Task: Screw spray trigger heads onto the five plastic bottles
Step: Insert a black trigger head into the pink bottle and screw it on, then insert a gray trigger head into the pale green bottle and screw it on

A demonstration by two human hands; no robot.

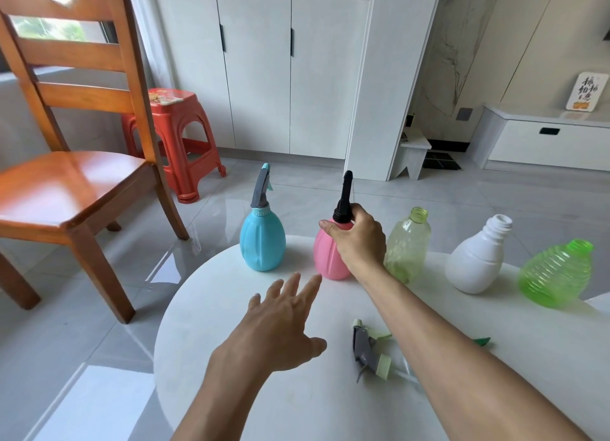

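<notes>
Several bottles stand in a row at the far edge of the round white table [264,401]. The blue bottle [262,242] at the left carries a grey trigger head. My right hand [358,239] grips the neck of the pink bottle [325,259], which has a black trigger head [343,199] on top. To its right stand a pale yellow-green bottle [407,245], a white bottle [477,262] and a bright green ribbed bottle [558,275], all with bare necks. My left hand [280,328] hovers open over the table, fingers spread. A loose grey and pale green trigger head [368,351] lies near my right forearm.
A second green trigger part [482,341] shows just beyond my right forearm, mostly hidden. A wooden chair [76,176] stands to the left of the table, with a red plastic stool [175,133] behind it. White cabinets [260,70] line the back wall.
</notes>
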